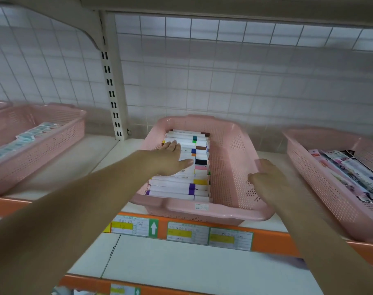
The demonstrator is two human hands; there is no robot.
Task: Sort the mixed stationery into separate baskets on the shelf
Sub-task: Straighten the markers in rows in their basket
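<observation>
A pink perforated basket (230, 158) stands in the middle of the shelf. Its left half holds a neat row of white markers (181, 186) with coloured bands. My left hand (170, 158) lies flat on top of the markers, fingers straight and pointing toward the back. My right hand (266, 179) rests on the basket's right rim, its fingers bent over the edge. The right half of the basket's floor is bare.
To the left stands a pink basket (60, 141) with pale blue packets. At the right, another pink basket (322, 188) contains packaged pens. An orange shelf edge (270, 241) carries price labels. A slotted upright post (112, 81) rises at the back before a tiled wall.
</observation>
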